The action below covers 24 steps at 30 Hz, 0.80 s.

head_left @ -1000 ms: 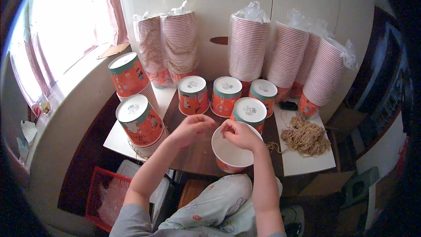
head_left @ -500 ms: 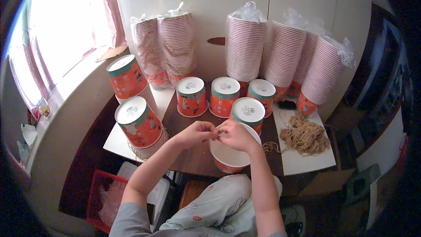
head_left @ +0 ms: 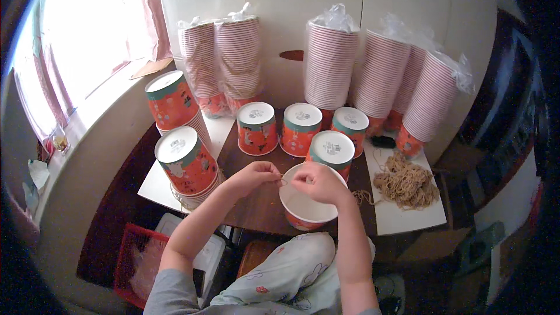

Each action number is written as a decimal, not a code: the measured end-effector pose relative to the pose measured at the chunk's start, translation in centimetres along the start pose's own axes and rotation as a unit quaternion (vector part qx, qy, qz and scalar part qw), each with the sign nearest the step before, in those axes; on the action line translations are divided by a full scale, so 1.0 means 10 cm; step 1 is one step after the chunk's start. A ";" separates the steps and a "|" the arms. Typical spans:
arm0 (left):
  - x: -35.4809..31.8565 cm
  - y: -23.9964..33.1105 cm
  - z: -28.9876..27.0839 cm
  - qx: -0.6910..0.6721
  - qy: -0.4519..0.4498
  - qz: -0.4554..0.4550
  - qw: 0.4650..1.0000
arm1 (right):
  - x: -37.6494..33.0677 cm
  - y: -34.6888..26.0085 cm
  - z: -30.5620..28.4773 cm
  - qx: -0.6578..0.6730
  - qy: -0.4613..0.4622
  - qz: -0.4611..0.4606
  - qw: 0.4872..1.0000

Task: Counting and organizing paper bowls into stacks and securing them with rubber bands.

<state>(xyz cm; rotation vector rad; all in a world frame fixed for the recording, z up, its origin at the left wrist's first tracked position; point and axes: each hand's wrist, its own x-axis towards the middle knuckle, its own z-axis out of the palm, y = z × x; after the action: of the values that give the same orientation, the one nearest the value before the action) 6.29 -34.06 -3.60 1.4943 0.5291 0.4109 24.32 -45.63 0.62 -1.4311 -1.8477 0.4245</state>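
Note:
My left hand (head_left: pixel 255 177) pinches a thin tan string (head_left: pixel 284 181) between thumb and fingertips. A little to its right, my right hand (head_left: pixel 319 183) is closed too, its fingers curled at the other side of the string. Both hands are over the left and back part of an upright paper bucket (head_left: pixel 306 210), which stands near the table's front edge with its white inside showing. Right behind it an orange and green paper bucket (head_left: pixel 332 147) stands upside down. My right hand hides part of the open bucket's rim.
More upturned buckets (head_left: pixel 256 129) stand behind. Stacked buckets (head_left: pixel 187 165) are at the left. Tall bagged bucket stacks (head_left: pixel 331 64) line the wall. A tangled heap of tan string (head_left: pixel 406 181) lies on a white board (head_left: pixel 408 219) at the right. A red basket (head_left: pixel 125 262) sits low left.
My hands have moved slightly apart, and a small piece of string now shows between them. The bucket has stayed in place; the whole view has shifted a little.

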 end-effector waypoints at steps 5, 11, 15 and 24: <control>0.03 -0.02 -0.02 -0.019 -0.001 -0.028 0.999 | -0.02 -0.11 0.37 -0.047 -0.150 -0.077 0.985; -0.03 0.07 0.00 0.123 -0.022 0.044 0.991 | 0.06 -0.10 0.27 0.003 -0.057 -0.023 0.998; 0.00 0.04 0.02 0.148 -0.043 0.079 0.985 | 0.10 0.14 0.34 -0.033 0.035 -0.047 0.998; 0.05 -0.13 -0.04 0.172 0.005 0.122 0.977 | 0.15 0.15 0.43 0.068 -0.010 0.046 0.997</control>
<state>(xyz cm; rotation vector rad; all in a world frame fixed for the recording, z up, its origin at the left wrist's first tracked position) 6.40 -33.46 -4.91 1.9030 0.4397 0.5370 22.09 -43.03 -2.66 -1.4277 -1.7378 0.6023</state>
